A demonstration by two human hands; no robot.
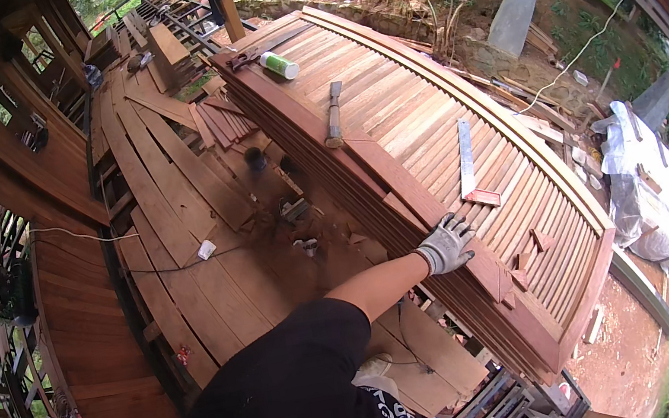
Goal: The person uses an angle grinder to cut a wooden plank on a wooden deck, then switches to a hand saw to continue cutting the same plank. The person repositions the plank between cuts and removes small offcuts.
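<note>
Slatted panel (417, 121) under palm-down left hand (445, 246)

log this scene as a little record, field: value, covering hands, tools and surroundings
left hand: gray-gloved, fingers spread, resting on reddish wood along the near edge of the slatted panel
right hand: not in view
tools: red-and-silver square, handsaw, both on the panel
container: green-and-white bottle, lying on its side
offcuts: small wood pieces on the slats
left side: loose planks

Black-shirted torso (287, 409) cut off below, floor clutter (296, 209) blurred
</note>
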